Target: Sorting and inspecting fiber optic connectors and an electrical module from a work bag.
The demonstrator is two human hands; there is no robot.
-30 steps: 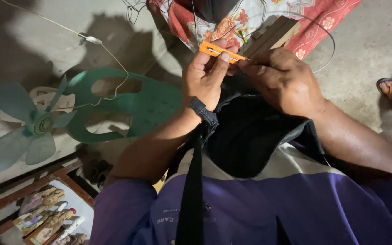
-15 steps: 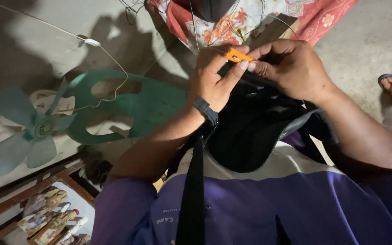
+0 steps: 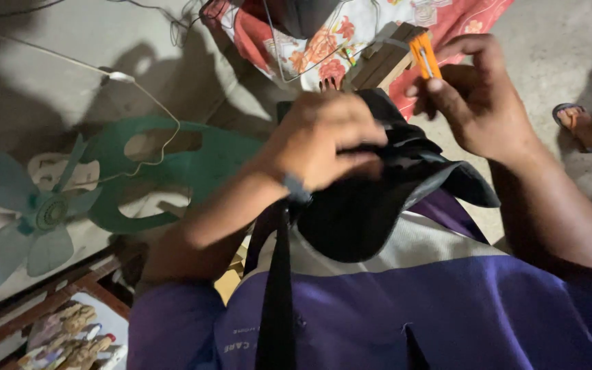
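From the head camera, the left hand has its grip closed over the top edge of a black fabric bag, the fingers curled tight into the cloth so that it bunches under the knuckles. The bag is dark, soft and matte, with a curved flap that hangs down and to the right of this grip, a pale grey edge showing along the flap's rim. A black strap drops straight below the wrist, across a purple and white shirt.

The right hand sits just to the right of and above the left grip. Its grip is pinched shut on a small orange plastic clip, held between thumb and fingertips, the clip standing nearly upright above the bag's opening and apart from the cloth. It is slim, bright orange, with a thin slot down its middle.

Just left of that pinch lies a brown wooden block on a red and white floral cloth. Far left of both grips, a green plastic fan blade and a green fan guard rest on the floor, a thin white wire running over them.
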